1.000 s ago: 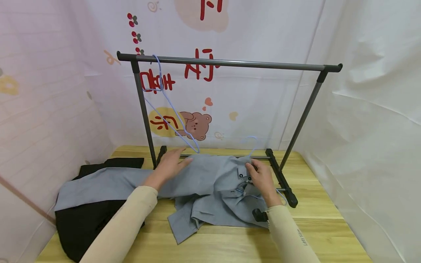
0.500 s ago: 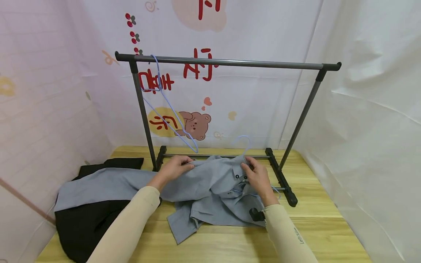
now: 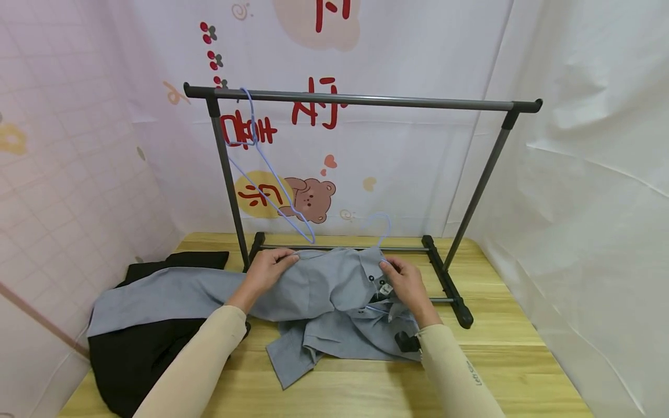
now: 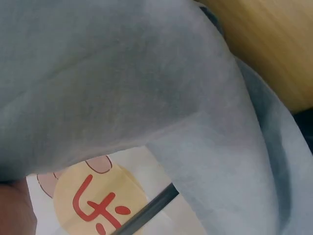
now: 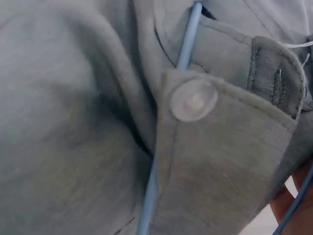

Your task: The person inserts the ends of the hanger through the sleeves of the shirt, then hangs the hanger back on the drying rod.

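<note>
A grey button-up shirt (image 3: 313,284) lies bunched on the table, one sleeve stretched to the left. At its upper left edge, my left hand (image 3: 266,273) pinches the fabric between thumb and fingers. My right hand (image 3: 407,284) grips the shirt at the collar (image 3: 372,264), where a light label shows inside the neck. A blue wire hanger (image 3: 387,226) is inside the shirt, its hook rising behind the collar. In the right wrist view, the hanger's wire (image 5: 188,41) runs under a collar point with a button (image 5: 194,100). Grey cloth fills most of the left wrist view.
A dark metal clothes rack (image 3: 366,101) stands behind the shirt. From its left end hangs a second blue hanger (image 3: 277,177) with no garment on it. A black garment (image 3: 141,360) lies at the left under the grey sleeve. White printed sheets surround the wooden table (image 3: 366,389).
My left hand, earlier spread over the shirt, now pinches its edge. My right hand has shifted left with the collar and hanger hook. The collar has turned, showing the label.
</note>
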The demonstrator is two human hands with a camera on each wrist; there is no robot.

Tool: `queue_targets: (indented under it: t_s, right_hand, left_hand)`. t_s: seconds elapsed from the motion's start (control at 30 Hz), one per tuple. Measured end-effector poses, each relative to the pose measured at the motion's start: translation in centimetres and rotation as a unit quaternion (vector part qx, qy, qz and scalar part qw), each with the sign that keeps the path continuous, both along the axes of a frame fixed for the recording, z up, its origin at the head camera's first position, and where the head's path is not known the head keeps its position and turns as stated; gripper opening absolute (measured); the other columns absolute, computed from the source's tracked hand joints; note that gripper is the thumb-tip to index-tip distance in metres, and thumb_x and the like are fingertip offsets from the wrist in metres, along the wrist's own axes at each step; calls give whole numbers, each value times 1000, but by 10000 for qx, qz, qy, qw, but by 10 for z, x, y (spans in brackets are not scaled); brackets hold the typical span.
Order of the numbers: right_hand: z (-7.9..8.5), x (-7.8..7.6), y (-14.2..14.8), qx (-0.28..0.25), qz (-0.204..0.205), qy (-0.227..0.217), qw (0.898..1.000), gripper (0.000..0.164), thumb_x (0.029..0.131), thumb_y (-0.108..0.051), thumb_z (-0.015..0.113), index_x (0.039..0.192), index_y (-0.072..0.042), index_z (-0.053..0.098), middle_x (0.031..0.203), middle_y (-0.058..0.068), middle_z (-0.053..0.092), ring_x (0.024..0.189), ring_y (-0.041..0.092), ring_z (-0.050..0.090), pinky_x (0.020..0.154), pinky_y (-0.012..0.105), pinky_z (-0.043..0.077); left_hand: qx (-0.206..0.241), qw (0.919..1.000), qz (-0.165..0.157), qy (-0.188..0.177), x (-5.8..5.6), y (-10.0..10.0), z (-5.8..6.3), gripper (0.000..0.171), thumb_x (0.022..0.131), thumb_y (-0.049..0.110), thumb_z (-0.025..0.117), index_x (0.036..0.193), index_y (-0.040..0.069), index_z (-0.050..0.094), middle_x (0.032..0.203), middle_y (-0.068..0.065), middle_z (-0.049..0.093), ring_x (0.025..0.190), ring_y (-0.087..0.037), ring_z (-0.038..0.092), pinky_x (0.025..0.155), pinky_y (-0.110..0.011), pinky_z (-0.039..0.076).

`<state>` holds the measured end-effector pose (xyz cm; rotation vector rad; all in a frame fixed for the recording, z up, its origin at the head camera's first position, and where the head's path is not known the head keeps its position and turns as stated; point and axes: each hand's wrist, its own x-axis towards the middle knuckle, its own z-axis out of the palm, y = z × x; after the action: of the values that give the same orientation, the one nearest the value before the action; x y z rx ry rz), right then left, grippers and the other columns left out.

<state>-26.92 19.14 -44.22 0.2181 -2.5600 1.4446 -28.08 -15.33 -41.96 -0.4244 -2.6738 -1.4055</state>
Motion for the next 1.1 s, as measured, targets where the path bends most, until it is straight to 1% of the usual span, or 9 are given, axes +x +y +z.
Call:
queue_targets:
  t_s: [0.1,0.27,0.47,0.6,0.7,0.8,0.9,1.0,1.1]
  right_hand:
    - [6,0,-1,-60,-95,224,9997,24,101,-26,61,109,-5,71,89,6,63,78,19,54,68,30,44]
    - [12,-1,-3,70,-113,454,9989,24,100,-22,63,111,-3,71,97,8,65,84,20,56,72,32,46]
    - [13,-1,-7,263,69,960,9950,21,99,-16,63,112,-2,73,100,9,68,82,19,59,69,31,48]
    - [11,-2,-10,389,-10,1500,9879,18,98,-13,64,109,-2,74,95,8,68,77,18,59,66,30,47]
    - [11,-3,-12,419,-111,1708,9843,17,98,-13,64,108,-4,74,93,6,67,75,18,59,65,30,47]
    - [11,-5,-14,505,-96,1801,9823,17,98,-14,64,109,-4,75,95,7,68,78,18,60,67,33,48]
    - [13,-6,-17,669,-8,1847,9805,18,98,-14,64,110,-4,74,101,8,69,85,19,63,71,37,51]
    - [14,-6,-21,834,85,1869,9788,18,98,-14,64,110,-4,74,102,9,69,85,21,64,71,39,51]
    - [15,-7,-27,965,187,1931,9762,19,97,-14,65,111,-5,75,103,9,69,83,21,64,69,40,50]
  left_hand:
    - [1,9996,71,257,-1,-5,2,31,101,36,59,116,14,75,116,-5,71,106,-23,65,91,-46,50]
    - [-248,9985,28,487,-3,-16,1,27,100,35,60,108,16,77,106,-2,73,96,-22,68,84,-45,52]
    - [-668,9970,59,380,-1,-28,-5,26,100,25,61,116,10,75,114,-9,72,104,-30,67,89,-48,51]
    - [-672,9975,102,211,0,-33,-5,23,102,14,58,118,8,74,118,-12,70,107,-32,65,89,-49,50]
    - [-555,9982,238,66,0,-31,-2,27,105,16,51,122,11,71,124,-11,67,107,-33,63,89,-50,49]
    - [-495,9985,213,137,-1,-21,3,36,107,30,47,132,10,64,131,-13,62,115,-35,59,94,-51,46]
    - [-578,9977,-37,366,-1,-1,10,48,105,41,48,138,7,58,135,-14,60,123,-33,56,100,-50,44]
    - [-862,9936,-281,681,1,24,17,48,104,40,50,137,6,59,134,-13,61,122,-32,57,102,-47,44]
    - [-1145,9889,-404,860,4,49,19,45,103,40,54,135,10,61,131,-9,63,121,-29,58,102,-44,44]
